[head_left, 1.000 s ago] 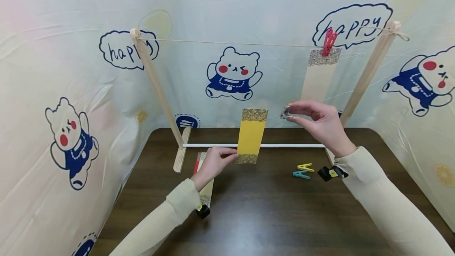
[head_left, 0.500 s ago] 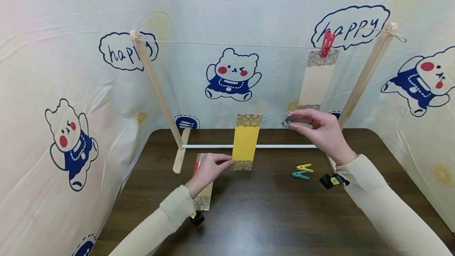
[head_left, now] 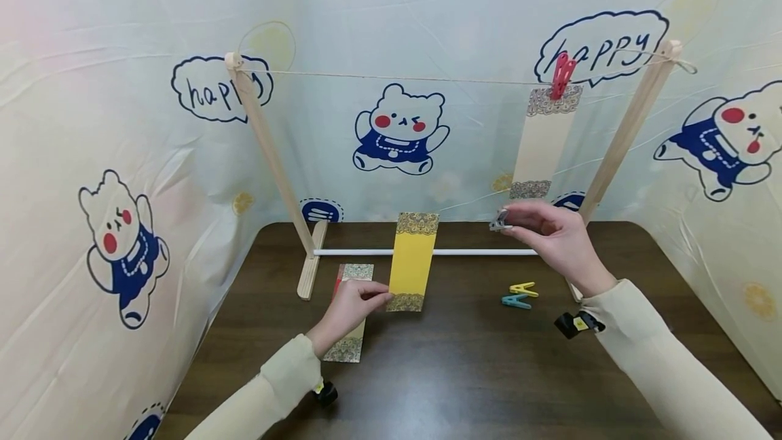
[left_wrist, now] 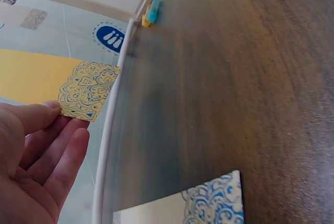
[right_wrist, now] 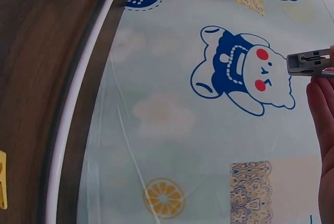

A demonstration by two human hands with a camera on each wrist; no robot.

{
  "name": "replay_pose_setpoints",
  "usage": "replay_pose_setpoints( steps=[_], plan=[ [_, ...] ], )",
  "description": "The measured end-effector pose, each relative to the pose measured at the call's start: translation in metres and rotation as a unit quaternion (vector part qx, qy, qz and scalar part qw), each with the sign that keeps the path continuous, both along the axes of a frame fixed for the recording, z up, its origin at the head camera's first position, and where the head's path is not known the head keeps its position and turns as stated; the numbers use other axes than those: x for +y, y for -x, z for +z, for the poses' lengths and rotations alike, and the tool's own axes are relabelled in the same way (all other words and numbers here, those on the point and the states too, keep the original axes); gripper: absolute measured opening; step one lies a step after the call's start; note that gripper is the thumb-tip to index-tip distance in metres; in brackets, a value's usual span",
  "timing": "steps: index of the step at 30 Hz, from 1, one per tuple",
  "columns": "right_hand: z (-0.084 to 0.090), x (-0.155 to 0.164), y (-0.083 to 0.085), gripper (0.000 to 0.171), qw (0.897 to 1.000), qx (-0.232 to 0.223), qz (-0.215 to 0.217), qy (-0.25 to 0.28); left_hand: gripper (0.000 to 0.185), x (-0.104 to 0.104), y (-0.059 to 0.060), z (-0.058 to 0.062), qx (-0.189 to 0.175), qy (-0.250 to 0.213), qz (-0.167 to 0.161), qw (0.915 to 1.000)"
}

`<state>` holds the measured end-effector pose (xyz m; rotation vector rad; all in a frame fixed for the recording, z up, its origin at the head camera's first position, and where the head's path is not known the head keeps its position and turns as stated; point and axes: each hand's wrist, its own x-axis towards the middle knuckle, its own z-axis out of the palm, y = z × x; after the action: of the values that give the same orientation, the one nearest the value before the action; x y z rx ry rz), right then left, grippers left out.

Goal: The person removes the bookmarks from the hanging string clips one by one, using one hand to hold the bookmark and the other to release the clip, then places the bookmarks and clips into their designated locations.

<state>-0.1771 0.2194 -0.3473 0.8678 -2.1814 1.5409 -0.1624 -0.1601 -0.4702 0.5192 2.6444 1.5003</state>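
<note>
My left hand (head_left: 348, 311) pinches a yellow card (head_left: 412, 263) by its lower left edge. The card has patterned bands at both ends and stands nearly upright above the table. In the left wrist view, thumb and fingers grip the card's patterned corner (left_wrist: 86, 91). Between the thumb and fingers of my right hand (head_left: 562, 243) is a grey clothespin (head_left: 499, 221), also visible in the right wrist view as a clothespin (right_wrist: 308, 63). A cream card (head_left: 544, 144) hangs from the string (head_left: 391, 77) under a red clothespin (head_left: 563, 77), above the right hand.
Partly under my left hand, patterned cards (head_left: 347, 347) lie on the dark table (head_left: 452, 372). A yellow clothespin (head_left: 523, 288) and a blue one (head_left: 516, 301) lie at right. Wooden posts (head_left: 269, 148) carry the string; a white rod (head_left: 482, 251) joins them low down.
My left hand has moved down and left with the yellow card. The right hand, still pinching the grey clothespin, has come down a little, uncovering the hanging card's lower band.
</note>
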Motion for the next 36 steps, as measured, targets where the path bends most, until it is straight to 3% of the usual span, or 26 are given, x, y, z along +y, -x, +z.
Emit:
replay_pose_setpoints(
  steps=[26, 36],
  plan=[
    [-0.028, 0.017, -0.009, 0.035, 0.995, -0.062, -0.071, -0.036, 0.008, -0.023, -0.015, -0.018, -0.056, -0.003, 0.019, 0.9982],
    [-0.046, 0.028, -0.012, 0.035, 0.994, -0.080, -0.065, -0.021, 0.010, -0.037, -0.024, -0.025, -0.074, -0.016, 0.021, 0.9969]
  ],
)
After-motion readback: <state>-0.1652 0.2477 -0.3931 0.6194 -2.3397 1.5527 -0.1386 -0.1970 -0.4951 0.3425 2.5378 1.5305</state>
